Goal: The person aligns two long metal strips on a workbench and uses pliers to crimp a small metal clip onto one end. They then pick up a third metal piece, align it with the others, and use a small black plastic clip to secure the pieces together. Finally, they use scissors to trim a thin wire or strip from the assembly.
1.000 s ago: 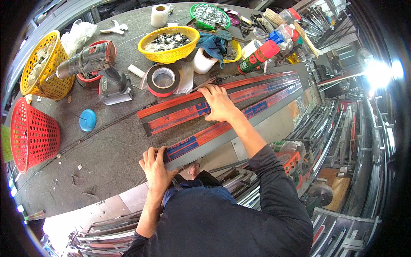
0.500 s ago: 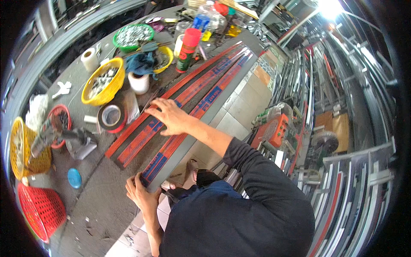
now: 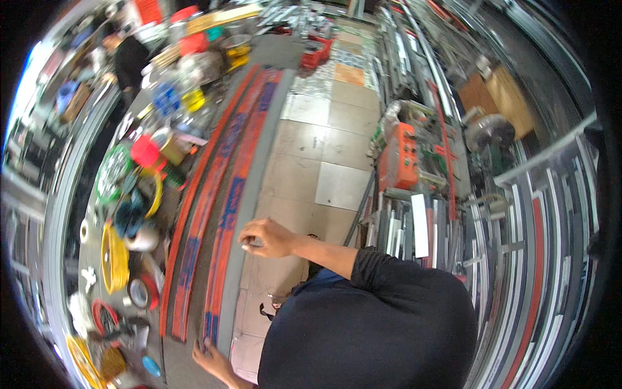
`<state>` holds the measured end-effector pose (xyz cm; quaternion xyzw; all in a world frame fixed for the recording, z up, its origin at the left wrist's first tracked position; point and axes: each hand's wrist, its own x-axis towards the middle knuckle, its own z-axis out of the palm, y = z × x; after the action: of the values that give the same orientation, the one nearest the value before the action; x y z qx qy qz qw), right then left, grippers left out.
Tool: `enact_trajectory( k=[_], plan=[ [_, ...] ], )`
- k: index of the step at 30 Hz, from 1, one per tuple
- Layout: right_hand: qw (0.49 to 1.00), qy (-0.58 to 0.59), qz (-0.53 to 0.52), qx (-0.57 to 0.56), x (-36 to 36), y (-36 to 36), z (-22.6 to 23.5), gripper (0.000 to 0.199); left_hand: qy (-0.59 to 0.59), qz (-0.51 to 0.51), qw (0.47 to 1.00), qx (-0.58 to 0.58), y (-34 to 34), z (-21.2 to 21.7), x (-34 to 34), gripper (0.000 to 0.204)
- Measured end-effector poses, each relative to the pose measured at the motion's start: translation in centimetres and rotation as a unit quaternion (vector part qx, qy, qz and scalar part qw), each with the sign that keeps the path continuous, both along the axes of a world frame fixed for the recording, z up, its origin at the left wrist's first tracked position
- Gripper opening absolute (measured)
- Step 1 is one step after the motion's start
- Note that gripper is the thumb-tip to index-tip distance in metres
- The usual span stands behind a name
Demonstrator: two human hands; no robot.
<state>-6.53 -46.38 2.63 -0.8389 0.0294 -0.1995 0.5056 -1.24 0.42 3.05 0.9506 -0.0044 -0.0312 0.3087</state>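
Observation:
Three long, narrow profile strips covered in red-and-blue printed film lie lengthwise on the dark table: a left strip [image 3: 206, 172], a middle strip [image 3: 206, 214] and a right strip [image 3: 229, 211]. At the near end of the right one is my left hand [image 3: 212, 362], its fingers apart and fingertips at the strip's end; blur hides how firmly they touch. My right hand [image 3: 267, 238] hovers beside the table's right edge, apart from the strips. Its fingers curl toward the thumb into a loop, and nothing shows in them.
Left of the strips stand a yellow basket [image 3: 115, 259], a tape roll [image 3: 144, 293] and a red-capped spray can [image 3: 150, 155]. A person [image 3: 129, 58] is at the far left. An orange machine [image 3: 398, 155] and racks of metal profiles [image 3: 512, 311] stand right of the tiled floor [image 3: 291, 162].
The view has swung right, so the strips now run more nearly straight away from me. My right hand has lifted off the strips, moved right and curled its fingers. My left hand stays near the strip's end.

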Motion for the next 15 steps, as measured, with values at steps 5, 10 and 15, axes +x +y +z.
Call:
enact_trajectory(
  k=[5, 10, 15],
  plan=[
    [1.0, 0.008, 0.022, 0.015, -3.2, -8.8, -2.6, 0.014, -0.028, 0.123, 0.989, 0.076, -2.9, 1.9, -1.3, 0.046],
    [0.993, 0.118, -0.025, 0.012, -8.4, -15.4, -7.8, 0.023, -0.065, 0.17, 0.972, 0.148, -4.3, 0.8, -1.0, 0.057],
    [0.972, 0.221, -0.081, 0.013, -14.7, -19.0, -14.7, 0.033, 0.003, 0.185, 0.978, 0.096, -1.5, -1.4, 0.1, 0.058]
  ],
)
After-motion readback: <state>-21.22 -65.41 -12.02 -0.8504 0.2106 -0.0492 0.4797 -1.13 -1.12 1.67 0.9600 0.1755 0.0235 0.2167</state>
